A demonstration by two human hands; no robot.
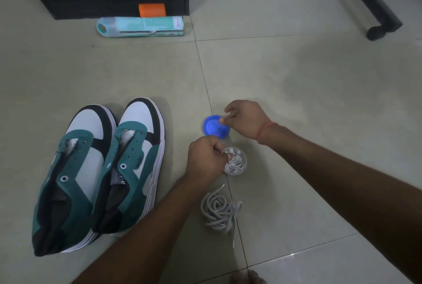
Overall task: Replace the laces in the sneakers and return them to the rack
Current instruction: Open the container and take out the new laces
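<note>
Hardly any writing here that can be made out.

The pale turquoise tube (146, 26) lying on the floor tiles against the black box carries blocks of small green print along its side, but the letters are too fine and blurred to read. The right-hand sneaker (134, 165) of the pair has a small dark label (120, 179) on its tongue with blocky white characters, too unclear to spell out. The blue lid (213, 127) beside the small clear tub seems to have something raised or moulded on its top face, and that cannot be read either. No numbers or signs show anywhere else.
</note>
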